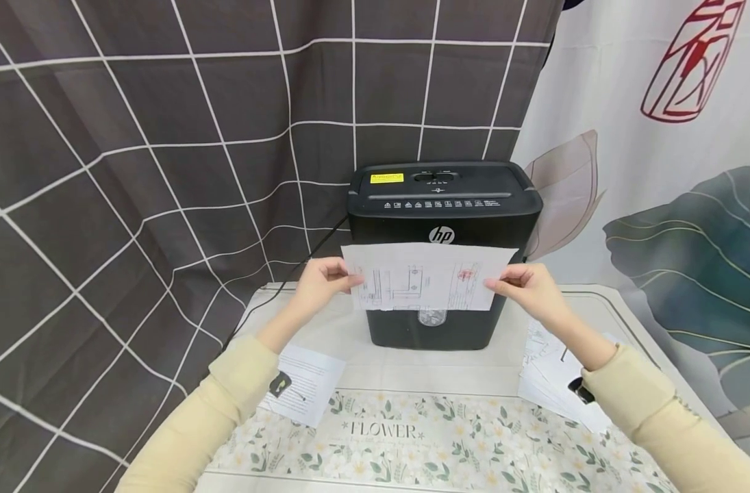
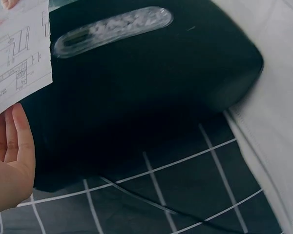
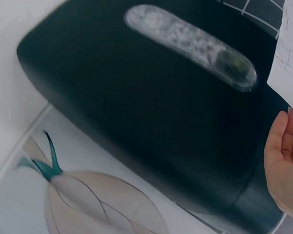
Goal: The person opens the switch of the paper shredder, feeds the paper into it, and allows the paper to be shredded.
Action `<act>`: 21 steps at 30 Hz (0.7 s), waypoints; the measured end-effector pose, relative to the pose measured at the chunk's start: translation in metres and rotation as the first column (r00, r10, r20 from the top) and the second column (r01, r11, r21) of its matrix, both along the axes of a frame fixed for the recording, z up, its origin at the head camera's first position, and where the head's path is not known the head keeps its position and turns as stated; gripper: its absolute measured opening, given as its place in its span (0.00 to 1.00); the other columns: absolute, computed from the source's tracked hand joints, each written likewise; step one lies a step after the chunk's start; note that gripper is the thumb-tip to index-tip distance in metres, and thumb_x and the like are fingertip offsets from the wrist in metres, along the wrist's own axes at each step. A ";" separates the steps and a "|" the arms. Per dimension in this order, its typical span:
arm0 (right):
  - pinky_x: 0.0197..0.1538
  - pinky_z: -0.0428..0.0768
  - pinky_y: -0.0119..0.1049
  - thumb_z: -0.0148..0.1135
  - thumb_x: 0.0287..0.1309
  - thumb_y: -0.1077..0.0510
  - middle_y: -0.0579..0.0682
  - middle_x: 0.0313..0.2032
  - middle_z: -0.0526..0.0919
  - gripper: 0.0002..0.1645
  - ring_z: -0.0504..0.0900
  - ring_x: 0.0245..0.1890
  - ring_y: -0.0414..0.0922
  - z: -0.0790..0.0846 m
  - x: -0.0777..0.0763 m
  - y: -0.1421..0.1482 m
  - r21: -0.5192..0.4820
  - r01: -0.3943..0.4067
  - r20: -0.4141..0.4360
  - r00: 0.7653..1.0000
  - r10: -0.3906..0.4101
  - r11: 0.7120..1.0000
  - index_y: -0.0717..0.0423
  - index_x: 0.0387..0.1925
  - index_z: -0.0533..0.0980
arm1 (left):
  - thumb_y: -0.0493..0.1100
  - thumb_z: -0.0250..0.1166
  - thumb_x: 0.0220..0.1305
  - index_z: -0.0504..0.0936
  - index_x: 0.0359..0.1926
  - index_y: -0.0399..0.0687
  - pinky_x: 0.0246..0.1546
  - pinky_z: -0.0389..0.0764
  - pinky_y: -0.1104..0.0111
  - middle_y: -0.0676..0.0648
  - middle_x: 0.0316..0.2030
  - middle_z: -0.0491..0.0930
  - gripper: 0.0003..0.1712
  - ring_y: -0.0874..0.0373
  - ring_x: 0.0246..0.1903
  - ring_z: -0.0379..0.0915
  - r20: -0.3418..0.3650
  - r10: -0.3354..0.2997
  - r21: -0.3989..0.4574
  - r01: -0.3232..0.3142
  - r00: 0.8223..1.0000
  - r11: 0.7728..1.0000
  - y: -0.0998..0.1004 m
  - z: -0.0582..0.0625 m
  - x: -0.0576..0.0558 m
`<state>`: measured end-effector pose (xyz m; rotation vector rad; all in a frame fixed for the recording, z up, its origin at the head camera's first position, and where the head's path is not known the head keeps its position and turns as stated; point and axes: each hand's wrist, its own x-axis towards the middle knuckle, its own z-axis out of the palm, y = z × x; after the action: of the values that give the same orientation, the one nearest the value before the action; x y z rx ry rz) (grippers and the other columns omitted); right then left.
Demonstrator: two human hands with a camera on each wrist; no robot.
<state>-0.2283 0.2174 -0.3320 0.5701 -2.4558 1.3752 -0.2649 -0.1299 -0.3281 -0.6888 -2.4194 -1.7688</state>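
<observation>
Head view: both hands up, and it's a two-handed hold! The left hand (image 1: 325,281) pinches one end of a printed sheet (image 1: 433,277), thumb against fingers; the right hand (image 1: 529,287) pinches the other. The sheet stretches between them, above the table (image 1: 405,373), in front of the black shredder (image 1: 399,228) and just below its HP logo. That shredder stands toward the table's far edge. Loose papers (image 1: 316,383) lie by the left edge, a second pile (image 1: 547,390) by the right.

Over to the left wrist: fingers sit at the sheet's edge, the thumb hidden, and above runs the shredder's clear window (image 2: 132,27), packed with white scraps. A cord (image 2: 136,197) trails across the checked cloth (image 2: 122,214).

Right wrist, same story: fingertips at the sheet's corner, thumb out of sight, shredder alongside.
</observation>
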 end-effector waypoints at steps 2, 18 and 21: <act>0.21 0.63 0.30 0.63 0.54 0.69 0.30 0.16 0.74 0.05 0.64 0.18 0.32 0.010 -0.001 0.001 0.005 -0.003 -0.012 1.000 0.003 1.000 0.69 0.25 0.80 | 0.31 0.66 0.55 0.79 0.31 0.27 0.34 0.84 0.71 0.33 0.35 0.84 0.07 0.66 0.27 0.82 -0.005 0.003 -0.020 -0.003 1.000 1.000 0.000 0.009 -0.004; 0.33 0.76 0.17 0.66 0.53 0.65 0.32 0.24 0.84 0.05 0.79 0.25 0.28 0.079 -0.027 0.011 -0.092 -0.024 -0.063 0.998 0.018 0.995 0.53 0.26 0.84 | 0.29 0.65 0.55 0.81 0.26 0.37 0.33 0.83 0.73 0.43 0.35 0.86 0.03 0.65 0.29 0.81 -0.102 -0.039 -0.013 0.038 0.994 0.999 0.006 0.087 -0.038; 0.32 0.75 0.17 0.66 0.53 0.65 0.30 0.21 0.83 0.06 0.77 0.23 0.26 0.096 -0.032 0.014 -0.083 -0.008 -0.074 0.997 0.002 0.997 0.53 0.25 0.84 | 0.29 0.66 0.54 0.81 0.24 0.41 0.32 0.82 0.73 0.53 0.29 0.86 0.07 0.65 0.27 0.81 -0.119 -0.053 0.021 0.055 0.992 0.998 0.009 0.101 -0.045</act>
<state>-0.2601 0.2309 -0.2355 0.5965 -2.3289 1.4248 -0.3099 -0.1208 -0.2271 -0.8388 -2.3203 -1.7207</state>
